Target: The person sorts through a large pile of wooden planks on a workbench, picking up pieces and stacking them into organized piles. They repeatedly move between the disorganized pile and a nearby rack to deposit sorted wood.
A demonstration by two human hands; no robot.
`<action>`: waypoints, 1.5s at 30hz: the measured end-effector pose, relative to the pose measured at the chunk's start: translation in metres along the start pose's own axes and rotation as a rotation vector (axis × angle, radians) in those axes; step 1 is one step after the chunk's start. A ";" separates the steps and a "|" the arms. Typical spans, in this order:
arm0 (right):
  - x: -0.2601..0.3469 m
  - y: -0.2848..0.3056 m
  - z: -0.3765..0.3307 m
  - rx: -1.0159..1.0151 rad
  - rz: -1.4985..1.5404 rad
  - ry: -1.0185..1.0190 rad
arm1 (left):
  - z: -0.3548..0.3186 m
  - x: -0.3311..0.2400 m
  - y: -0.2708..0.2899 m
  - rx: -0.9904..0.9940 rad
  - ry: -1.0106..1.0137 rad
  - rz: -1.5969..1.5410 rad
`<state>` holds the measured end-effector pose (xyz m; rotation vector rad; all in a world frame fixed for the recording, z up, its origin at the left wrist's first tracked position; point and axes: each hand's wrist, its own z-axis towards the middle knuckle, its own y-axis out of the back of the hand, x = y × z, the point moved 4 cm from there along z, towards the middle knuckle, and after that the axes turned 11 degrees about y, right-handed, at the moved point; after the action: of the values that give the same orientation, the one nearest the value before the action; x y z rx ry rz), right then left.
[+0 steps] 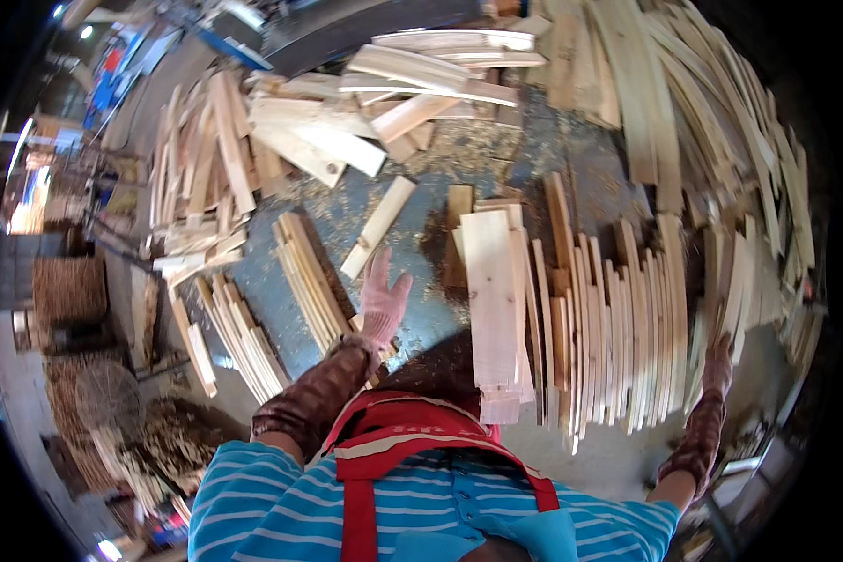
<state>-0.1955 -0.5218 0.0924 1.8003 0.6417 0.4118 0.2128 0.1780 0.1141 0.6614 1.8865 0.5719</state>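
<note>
My left hand [385, 302], in a pinkish knit glove, reaches over the blue-grey table with fingers spread and nothing in them. Just beyond its fingertips lies a short wooden slat [378, 227]. To its left is a bundle of narrow wooden strips [311, 281]. Far to the right, my gloved right hand [718, 367] is at the near ends of some upright-leaning wooden boards [735, 290]. Its fingers are small and blurred against the wood, so their grip is unclear. Between my hands stands a long row of boards on edge [628, 328], with a wide pale board [490, 290] at its left end.
Loose boards [318, 140] are heaped at the back of the table [431, 318], amid sawdust [478, 145]. Long curved planks [637, 94] are stacked at the far right. More strips [242, 332] lie at the left edge. Brown bundles [69, 290] stand on the floor to the left.
</note>
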 end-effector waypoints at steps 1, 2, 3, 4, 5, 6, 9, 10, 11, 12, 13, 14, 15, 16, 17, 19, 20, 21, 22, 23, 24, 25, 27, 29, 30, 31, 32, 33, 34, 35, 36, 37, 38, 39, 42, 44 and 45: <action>0.017 -0.001 0.009 0.048 -0.102 0.058 | 0.008 0.001 0.015 -0.046 -0.018 0.220; 0.022 -0.001 0.012 0.047 -0.090 0.010 | 0.021 0.002 0.024 -0.081 0.055 0.251; 0.023 0.000 0.015 0.041 -0.077 -0.042 | 0.033 0.003 0.027 -0.112 0.124 0.275; 0.029 0.004 0.015 0.041 -0.117 -0.088 | 0.042 0.010 0.030 -0.143 0.199 0.298; 0.040 0.008 0.016 0.036 -0.152 -0.133 | 0.050 0.019 0.034 -0.215 0.156 0.374; 0.071 0.021 0.017 0.039 -0.172 -0.104 | 0.057 0.038 0.038 -0.291 0.125 0.456; 0.115 0.038 0.021 -0.106 0.118 0.180 | 0.083 0.068 0.032 -0.293 0.141 0.581; 0.126 0.040 0.015 -0.172 0.272 0.298 | 0.091 0.068 0.026 -0.248 0.155 0.603; 0.146 0.029 0.018 -0.186 0.679 0.363 | 0.097 0.067 0.025 -0.256 0.155 0.585; 0.216 0.052 -0.007 -0.111 0.740 0.477 | 0.090 0.069 0.031 -0.114 0.173 0.571; 0.284 0.087 -0.047 -0.051 0.803 0.553 | 0.083 0.042 0.037 0.074 0.133 0.557; 0.308 0.086 -0.055 -0.066 0.758 0.426 | 0.076 0.051 0.032 0.242 0.152 0.296; 0.335 0.084 -0.069 -0.101 0.800 0.583 | 0.071 0.060 0.025 0.409 0.204 0.037; 0.361 0.080 -0.082 -0.128 0.833 0.751 | 0.067 0.091 0.013 0.549 0.366 -0.446; 0.384 0.074 -0.089 -0.020 1.030 0.841 | 0.063 0.097 0.010 0.505 0.384 -0.488; 0.441 0.095 -0.139 0.088 0.837 0.631 | 0.052 0.115 0.019 0.439 0.320 -0.654; 0.450 0.086 -0.151 0.103 0.904 0.624 | 0.041 0.121 0.020 0.444 0.240 -0.781; 0.446 0.070 -0.163 0.043 0.792 0.701 | 0.024 0.112 0.026 0.422 0.208 -0.662; 0.433 0.038 -0.172 0.024 0.868 0.685 | 0.010 0.092 0.038 0.402 0.160 -0.544; 0.452 0.052 -0.200 0.018 0.820 0.688 | -0.005 0.087 0.043 0.429 0.140 -0.622; 0.463 0.044 -0.221 0.085 0.944 0.657 | -0.021 0.078 0.042 0.471 0.120 -0.695; 0.477 0.038 -0.243 0.104 0.995 0.663 | -0.046 0.048 0.042 0.469 0.127 -0.678; 0.511 0.051 -0.294 0.128 1.088 0.653 | -0.078 0.029 0.025 0.558 0.029 -0.451; 0.527 0.038 -0.318 0.007 1.125 0.523 | -0.126 -0.012 0.011 0.728 -0.264 -0.430; 0.525 0.031 -0.321 -0.013 1.205 0.357 | -0.143 -0.039 0.012 0.733 -0.307 0.017; 0.516 0.042 -0.316 0.070 1.367 0.271 | -0.143 -0.032 0.003 0.933 -0.227 -0.155; 0.501 0.051 -0.310 0.052 1.244 0.215 | -0.143 -0.024 -0.008 1.125 -0.139 -0.333; 0.479 0.047 -0.303 0.011 1.249 0.225 | -0.135 -0.024 -0.012 1.029 -0.246 -0.318; 0.456 0.035 -0.293 -0.023 1.254 0.238 | -0.126 -0.025 -0.013 0.926 -0.347 -0.302; 0.429 0.022 -0.281 -0.043 1.113 0.291 | -0.118 -0.024 -0.016 0.824 -0.444 -0.287; 0.407 0.014 -0.270 -0.055 0.967 0.355 | -0.105 -0.003 -0.030 0.844 -0.235 -0.346; 0.397 0.018 -0.262 0.000 0.994 0.340 | -0.090 0.025 -0.049 0.850 -0.025 -0.405; 0.393 0.023 -0.255 0.056 1.020 0.322 | -0.079 0.047 -0.065 0.850 0.185 -0.462; 0.395 0.023 -0.248 0.173 1.046 0.278 | -0.081 0.057 -0.080 0.826 0.394 -0.554; 0.408 -0.010 -0.233 0.313 1.031 0.378 | -0.074 0.107 -0.143 0.855 0.868 -0.729; 0.405 -0.051 -0.227 0.368 1.261 0.402 | -0.086 0.092 -0.159 0.886 0.903 -0.766; 0.411 -0.047 -0.227 0.467 1.311 0.290 | -0.090 0.084 -0.160 0.904 0.877 -0.851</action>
<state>-0.0104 -0.0875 0.1033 2.4526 -0.4135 1.4979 0.0713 0.1081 -0.0114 0.0316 2.9847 -0.7228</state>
